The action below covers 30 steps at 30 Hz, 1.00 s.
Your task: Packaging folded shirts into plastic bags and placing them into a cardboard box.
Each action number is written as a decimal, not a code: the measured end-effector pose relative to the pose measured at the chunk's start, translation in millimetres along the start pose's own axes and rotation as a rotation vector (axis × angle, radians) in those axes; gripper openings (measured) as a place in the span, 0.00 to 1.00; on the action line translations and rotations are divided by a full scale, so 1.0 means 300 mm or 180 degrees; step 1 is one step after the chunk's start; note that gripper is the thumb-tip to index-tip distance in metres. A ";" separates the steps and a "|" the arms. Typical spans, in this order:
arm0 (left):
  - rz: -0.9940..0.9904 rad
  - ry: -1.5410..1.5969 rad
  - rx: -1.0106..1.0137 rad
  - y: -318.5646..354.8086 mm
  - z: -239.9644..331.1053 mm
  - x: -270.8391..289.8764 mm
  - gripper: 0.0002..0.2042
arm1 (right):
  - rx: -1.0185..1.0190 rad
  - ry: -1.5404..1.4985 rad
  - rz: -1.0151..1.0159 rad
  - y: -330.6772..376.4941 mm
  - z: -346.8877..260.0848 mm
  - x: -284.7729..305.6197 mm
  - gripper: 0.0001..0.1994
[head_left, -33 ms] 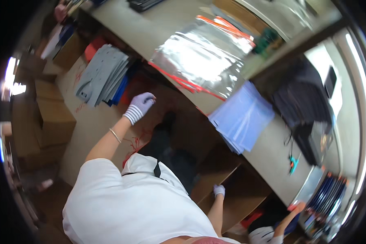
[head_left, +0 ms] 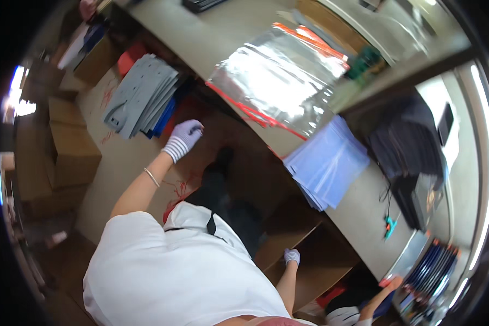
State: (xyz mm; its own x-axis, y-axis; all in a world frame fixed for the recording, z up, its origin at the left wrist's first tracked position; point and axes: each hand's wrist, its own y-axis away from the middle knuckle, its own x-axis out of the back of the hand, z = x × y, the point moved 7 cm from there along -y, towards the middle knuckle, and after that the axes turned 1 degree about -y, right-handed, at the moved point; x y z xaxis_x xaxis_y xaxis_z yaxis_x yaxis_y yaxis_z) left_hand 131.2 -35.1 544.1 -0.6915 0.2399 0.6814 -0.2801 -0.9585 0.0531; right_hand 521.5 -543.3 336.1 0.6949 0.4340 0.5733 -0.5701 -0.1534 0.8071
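Note:
My left hand [head_left: 183, 140], in a white and lilac glove with a striped cuff, hangs over the floor with its fingers curled in. A dark patch shows at its fingers; I see nothing held. Just beyond it sits a stack of grey folded pieces [head_left: 138, 98] with blue ones underneath. Lower down, my right hand [head_left: 292, 256], gloved alike, is close to the edge of an open cardboard box [head_left: 326, 261]. It is small in view and its fingers are partly hidden, so touch or grip cannot be made out.
On the long table [head_left: 358, 217] lie shiny clear plastic bags [head_left: 271, 76] with red-orange edges, bluish translucent sheets [head_left: 328, 163] and a teal tool [head_left: 389, 226]. Cardboard boxes [head_left: 73, 152] stand at the left. Red threads [head_left: 182, 190] litter the floor. Another person's arm [head_left: 380, 301] reaches in at lower right.
The view has shifted slightly, so the table and its things appear a little further right. My left hand has moved slightly left, closer to the grey stack. My right hand looks nearly unchanged.

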 end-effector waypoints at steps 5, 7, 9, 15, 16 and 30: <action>0.1173 -0.0805 0.1104 -0.048 -0.724 0.532 0.11 | 0.1116 0.0061 0.0504 0.105 -0.447 0.183 0.17; 0.1127 -0.1467 0.1931 -0.125 -0.910 0.698 0.14 | 0.1744 -0.0525 0.0670 0.160 -0.689 0.246 0.14; 0.1440 -0.2089 0.1493 -0.128 -1.075 0.917 0.16 | 0.1618 -0.2377 -0.0418 0.142 -0.945 0.172 0.09; 0.1141 -0.1939 0.2134 -0.078 -1.470 1.196 0.20 | 0.2989 -0.0964 -0.0888 0.413 -1.845 0.144 0.11; 0.1062 -0.1757 0.2149 -0.080 -1.506 1.214 0.20 | 0.3151 -0.0913 -0.0991 0.418 -1.963 0.128 0.12; -0.0646 0.1628 0.2148 -0.563 -1.922 1.104 0.36 | 0.2364 -0.1268 -0.2349 0.063 -2.892 -0.443 0.22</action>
State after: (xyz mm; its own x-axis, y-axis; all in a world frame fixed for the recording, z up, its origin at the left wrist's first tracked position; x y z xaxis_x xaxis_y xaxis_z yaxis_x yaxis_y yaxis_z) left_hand -434.5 295.1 339.8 -0.9306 0.3005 0.2090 -0.0877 -0.7374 0.6697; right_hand 38.1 166.5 152.9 0.9212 0.3429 -0.1838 0.3502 -0.5253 0.7755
